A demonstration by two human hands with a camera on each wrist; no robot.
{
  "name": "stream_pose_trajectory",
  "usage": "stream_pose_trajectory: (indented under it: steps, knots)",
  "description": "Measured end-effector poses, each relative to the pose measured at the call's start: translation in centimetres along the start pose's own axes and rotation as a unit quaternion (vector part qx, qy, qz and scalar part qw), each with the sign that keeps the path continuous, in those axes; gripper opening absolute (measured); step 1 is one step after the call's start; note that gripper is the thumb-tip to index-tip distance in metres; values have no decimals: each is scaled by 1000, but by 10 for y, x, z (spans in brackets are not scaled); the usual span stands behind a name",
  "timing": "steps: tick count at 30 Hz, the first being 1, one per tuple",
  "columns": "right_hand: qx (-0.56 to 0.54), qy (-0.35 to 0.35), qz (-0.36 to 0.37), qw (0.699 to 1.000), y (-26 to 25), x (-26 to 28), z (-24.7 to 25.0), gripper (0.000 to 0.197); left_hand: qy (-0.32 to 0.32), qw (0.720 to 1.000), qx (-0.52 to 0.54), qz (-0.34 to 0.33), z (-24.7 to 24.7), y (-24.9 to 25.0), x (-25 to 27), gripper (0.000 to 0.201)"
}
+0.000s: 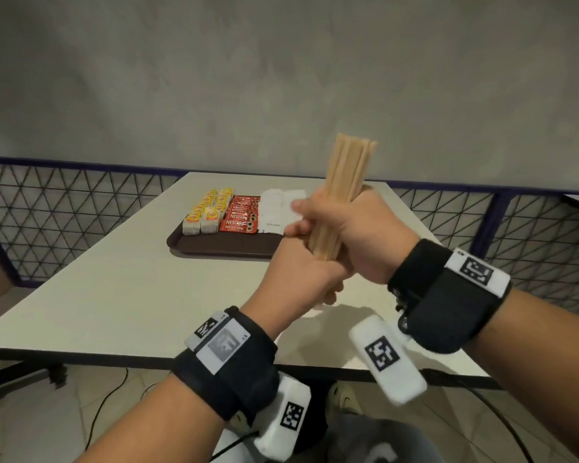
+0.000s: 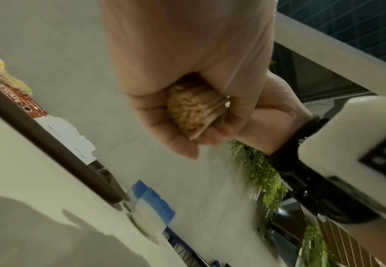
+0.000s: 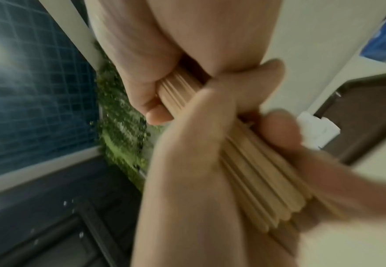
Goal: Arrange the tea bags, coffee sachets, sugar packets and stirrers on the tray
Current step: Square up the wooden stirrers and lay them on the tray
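Both hands hold one fat bunch of wooden stirrers up in the air, in the middle of the head picture. The left hand is wrapped tight around the bottom end, and the right hand is wrapped around the middle, so the sticks stand almost straight up. Holding them this way probably helps line up the ends (the left wrist picture shows the stick ends peeking out of the fist, nearly level).

The brown tray sits on the white table, just behind the hands. On it, from left to right, are yellow tea bags, red coffee sachets and white sugar packets, all in neat rows, side by side. The tray's right side is hidden behind the hands, so I cannot tell if there is room there. The stirrers look like the last thing to go on.
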State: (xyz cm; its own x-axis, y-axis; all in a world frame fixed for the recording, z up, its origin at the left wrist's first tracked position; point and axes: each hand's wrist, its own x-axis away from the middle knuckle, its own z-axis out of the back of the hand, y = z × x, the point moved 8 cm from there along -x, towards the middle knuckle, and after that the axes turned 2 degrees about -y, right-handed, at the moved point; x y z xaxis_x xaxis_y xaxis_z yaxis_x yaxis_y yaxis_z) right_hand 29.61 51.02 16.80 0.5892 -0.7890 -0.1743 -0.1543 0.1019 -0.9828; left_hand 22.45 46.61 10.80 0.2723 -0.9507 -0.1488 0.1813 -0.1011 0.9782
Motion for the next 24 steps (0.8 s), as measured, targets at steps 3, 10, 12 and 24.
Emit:
stream_pose_trajectory:
  steps: [3, 10, 12, 24]
  knots:
    - [-62, 36, 26, 997, -17, -16, 13, 16, -18, 999, 22, 16, -5, 0, -11, 30]
    - [-23, 62, -1, 998, 10, -33, 18, 15, -84, 994, 50, 57, -14, -5, -40, 24]
    - [-33, 82, 2, 996, 7, -45, 24, 18, -125, 989, 51, 53, -15, -7, -50, 28]
    - [99, 113, -121, 981, 57, -205, 49, 12, -155, 963, 189, 115, 39, -51, -148, 38]
